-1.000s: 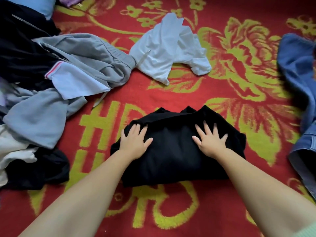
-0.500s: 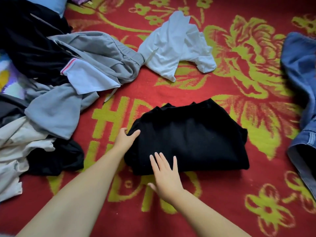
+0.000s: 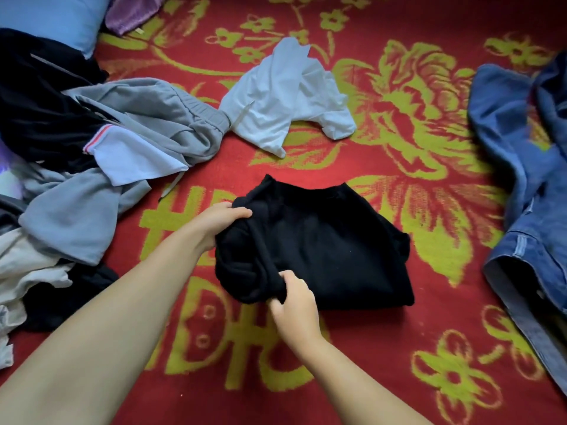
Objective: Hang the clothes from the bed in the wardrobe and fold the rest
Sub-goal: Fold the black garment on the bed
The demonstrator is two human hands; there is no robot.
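I note both hands, flat earlier, now clenched: left hand and right hand grasping black garment left edge, lifted off bed.

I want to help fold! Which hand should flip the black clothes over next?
Probably the left hand. It grips the far left corner of the black clothes, with bare blanket to fold toward. The right hand pinches the near edge.

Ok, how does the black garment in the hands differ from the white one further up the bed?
The black garment is folded into a compact block; the white garment lies crumpled and spread. The left hand and right hand both grip the black one's left edge; nothing touches the white one. The black one lies nearer the person. Both rest on the red floral bedcover.
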